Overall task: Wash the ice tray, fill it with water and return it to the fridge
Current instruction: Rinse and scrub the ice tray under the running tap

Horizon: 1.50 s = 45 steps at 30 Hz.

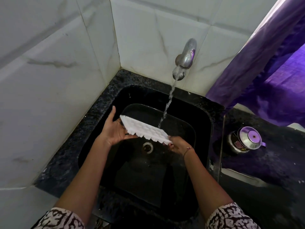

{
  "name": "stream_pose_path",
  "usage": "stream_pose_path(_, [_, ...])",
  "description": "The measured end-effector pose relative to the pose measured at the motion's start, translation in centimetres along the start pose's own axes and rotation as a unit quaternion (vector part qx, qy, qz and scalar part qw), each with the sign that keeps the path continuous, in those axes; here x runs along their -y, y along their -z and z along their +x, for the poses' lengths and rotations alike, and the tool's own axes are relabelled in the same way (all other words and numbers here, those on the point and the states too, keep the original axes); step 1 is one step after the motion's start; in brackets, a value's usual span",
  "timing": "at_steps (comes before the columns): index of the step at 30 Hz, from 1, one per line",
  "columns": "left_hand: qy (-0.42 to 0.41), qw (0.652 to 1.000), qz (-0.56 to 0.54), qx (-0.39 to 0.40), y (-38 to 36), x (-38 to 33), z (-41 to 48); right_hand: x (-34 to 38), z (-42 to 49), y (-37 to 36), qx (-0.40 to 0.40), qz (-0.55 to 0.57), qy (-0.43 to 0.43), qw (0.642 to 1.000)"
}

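A white ice tray [145, 129] is held tilted over the black sink [102, 113], underside toward me. My left hand [115, 129] cups its left end, thumb and fingers around the edge. My right hand [179, 144] grips its right end from below. Water runs from the chrome tap [185, 58] on the wall and the stream [166, 106] falls onto the tray's far edge near the right end.
A steel drain [148, 147] sits in the sink floor under the tray. White marble-look tiles line the corner walls. On the dark counter to the right stands a steel lidded container [244, 141]. A purple curtain [272, 76] hangs at the right.
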State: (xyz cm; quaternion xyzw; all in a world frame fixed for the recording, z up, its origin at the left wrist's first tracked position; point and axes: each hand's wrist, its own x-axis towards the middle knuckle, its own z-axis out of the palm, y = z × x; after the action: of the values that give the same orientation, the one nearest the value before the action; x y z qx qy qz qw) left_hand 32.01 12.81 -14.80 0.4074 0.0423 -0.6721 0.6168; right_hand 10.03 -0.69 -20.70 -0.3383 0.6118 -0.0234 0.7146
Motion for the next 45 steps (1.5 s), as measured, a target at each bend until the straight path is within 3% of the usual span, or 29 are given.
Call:
stream_pose_path(3, [0.031,0.997,0.034,-0.059,-0.5,0.7,0.8,0.8,-0.5,0.1,-0.058,-0.097,0.100,0.989])
stream_pose_path(5, [0.020,0.989,0.060,-0.131,-0.5,1.7,1.7,1.3,-0.4,0.5,-0.077,-0.093,0.163,0.979])
stream_pose_path(7, [-0.021,0.979,0.084,-0.185,-0.5,2.5,2.5,1.7,-0.3,1.2,-0.096,-0.096,0.216,0.967])
stream_pose_path(9, [-0.065,0.967,0.117,-0.215,-0.5,3.0,3.4,2.0,-0.3,2.0,-0.141,-0.188,0.259,0.937])
stream_pose_path(11, [-0.087,0.962,0.142,-0.217,-0.6,3.2,3.9,2.4,-0.7,2.4,-0.231,-0.346,0.296,0.860])
stream_pose_path(13, [-0.088,0.962,0.154,-0.210,-0.6,3.4,4.4,2.9,-2.0,1.9,-0.317,-0.475,0.362,0.737])
stream_pose_path(15, [-0.088,0.962,0.163,-0.200,-1.0,3.5,4.7,3.5,-2.9,1.0,-0.322,-0.546,0.445,0.633])
stream_pose_path(17, [-0.092,0.963,0.168,-0.189,-1.8,3.6,4.7,3.8,-2.9,0.2,-0.308,-0.584,0.490,0.569])
stream_pose_path(18, [-0.093,0.964,0.169,-0.183,-2.1,3.5,4.8,4.0,-2.9,0.0,-0.307,-0.592,0.498,0.555])
stream_pose_path(27, [-0.114,0.962,0.172,-0.181,-2.4,2.9,5.1,5.0,-2.6,-0.2,-0.286,-0.602,0.510,0.544])
stream_pose_path(31, [-0.127,0.960,0.167,-0.183,-2.5,2.8,5.2,5.3,-2.4,-0.4,-0.304,-0.619,0.507,0.517])
stream_pose_path(39, [-0.137,0.959,0.147,-0.198,-1.8,2.6,5.1,5.1,-2.8,-0.4,-0.254,-0.597,0.528,0.548])
stream_pose_path(45, [-0.159,0.957,0.124,-0.208,-1.8,2.1,5.4,4.2,-3.1,0.2,-0.263,-0.596,0.537,0.536])
